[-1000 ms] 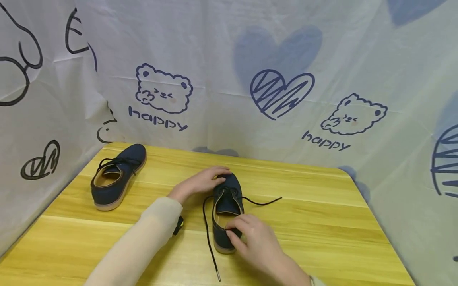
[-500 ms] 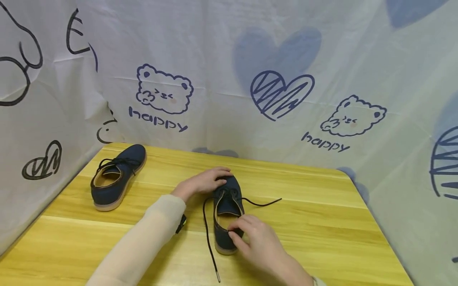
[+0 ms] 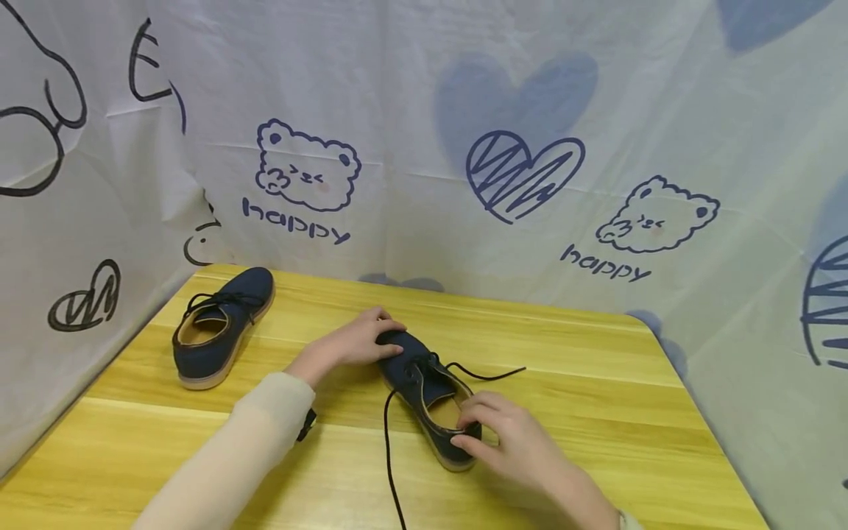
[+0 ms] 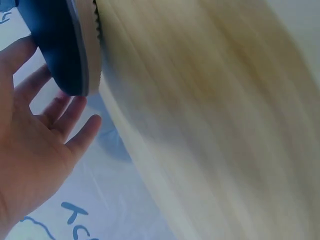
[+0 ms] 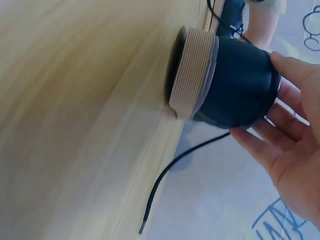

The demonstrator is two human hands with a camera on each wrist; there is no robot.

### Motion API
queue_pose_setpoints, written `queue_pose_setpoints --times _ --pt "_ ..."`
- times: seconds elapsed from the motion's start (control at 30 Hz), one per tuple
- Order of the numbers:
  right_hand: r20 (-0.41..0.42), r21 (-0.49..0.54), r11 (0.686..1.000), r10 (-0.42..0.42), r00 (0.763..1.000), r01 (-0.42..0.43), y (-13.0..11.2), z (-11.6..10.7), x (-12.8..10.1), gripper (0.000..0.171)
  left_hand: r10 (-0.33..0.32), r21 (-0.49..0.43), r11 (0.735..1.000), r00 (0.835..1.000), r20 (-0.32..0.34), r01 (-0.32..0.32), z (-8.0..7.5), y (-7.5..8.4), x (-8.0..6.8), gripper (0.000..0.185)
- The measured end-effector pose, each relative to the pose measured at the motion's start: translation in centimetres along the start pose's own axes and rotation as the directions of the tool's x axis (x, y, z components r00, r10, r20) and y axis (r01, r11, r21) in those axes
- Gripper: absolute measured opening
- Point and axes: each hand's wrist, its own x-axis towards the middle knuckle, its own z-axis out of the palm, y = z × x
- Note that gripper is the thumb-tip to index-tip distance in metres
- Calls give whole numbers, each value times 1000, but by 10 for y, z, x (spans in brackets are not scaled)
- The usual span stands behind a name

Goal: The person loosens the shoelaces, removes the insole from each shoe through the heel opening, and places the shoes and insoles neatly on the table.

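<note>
A navy lace-up shoe [image 3: 412,361] sits slanted on the table, its toe pointing to the far left. My left hand [image 3: 358,340] holds the toe, thumb on top and fingers around the front; the left wrist view shows them at the toe cap [image 4: 55,47]. With thumb and fingers my right hand [image 3: 513,436] grips the heel collar, and the heel [image 5: 240,82] fills the middle of the right wrist view. Its black lace [image 3: 391,456] is untied: one end runs toward the front edge, the other to the right.
A matching navy shoe [image 3: 205,362] with its lace tied stands at the back left of the wooden table [image 3: 596,390]. White printed cloth [image 3: 411,110] hangs behind the table and along its sides.
The shoe has turned from nearly straight to slanted: its heel swung right with my right hand, its toe shifted left with my left hand. The other shoe stays put.
</note>
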Motion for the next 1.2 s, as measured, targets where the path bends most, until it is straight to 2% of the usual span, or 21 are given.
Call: queue_pose_setpoints --times 0.23,0.4,0.7,0.93,1.2 --pt "-38 -57 998 -29 999 27 12 -13 -7 24 -37 23 999 999 -8 37 -6 0 -20 49" --pt "-40 -81 996 -33 999 30 22 -19 -10 27 -76 -7 997 997 -2 76 -7 5 -35 46" --pt "-57 -87 994 66 996 -70 43 -26 -7 25 -133 -40 990 991 -4 132 -7 12 -58 50" --pt "-78 -67 985 157 985 -162 56 -27 -1 27 -156 -112 982 988 -12 153 -5 16 -71 54" --pt "-58 -55 984 167 984 -170 61 -24 -1 27 -152 -150 978 987 -44 144 -2 15 -77 55"
